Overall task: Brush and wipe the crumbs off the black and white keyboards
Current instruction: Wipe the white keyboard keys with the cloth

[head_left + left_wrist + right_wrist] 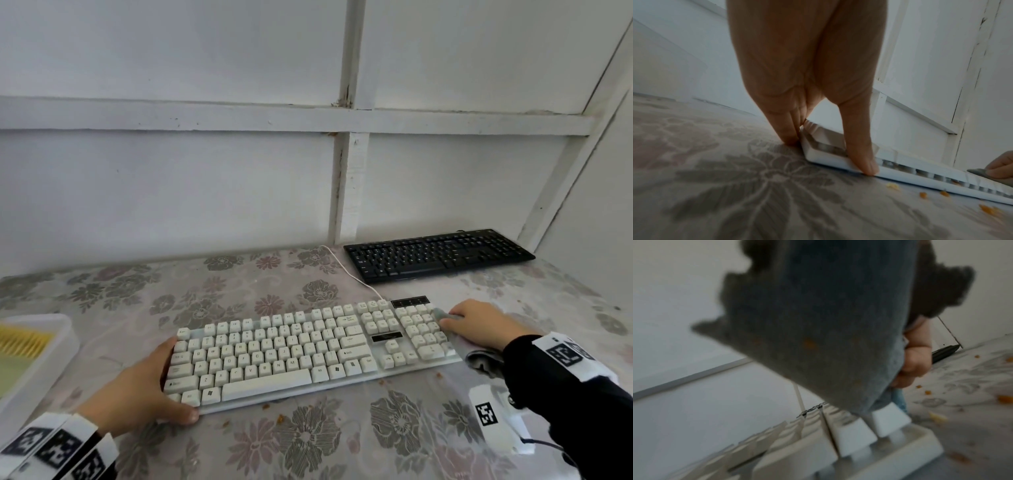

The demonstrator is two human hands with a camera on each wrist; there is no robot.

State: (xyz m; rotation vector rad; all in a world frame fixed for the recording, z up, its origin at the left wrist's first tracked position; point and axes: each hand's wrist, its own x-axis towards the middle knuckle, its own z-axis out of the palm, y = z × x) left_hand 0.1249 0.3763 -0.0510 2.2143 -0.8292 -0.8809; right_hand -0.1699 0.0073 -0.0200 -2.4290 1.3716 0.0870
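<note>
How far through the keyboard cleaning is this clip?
Midway, apparently. In hand: the right hand holds a grey cloth on the white keyboard number pad, while the left hand steadies its left end. Orange crumbs lie on the tablecloth along its front edge. Left: the black keyboard sits untouched behind; its condition is unreadable.
</note>
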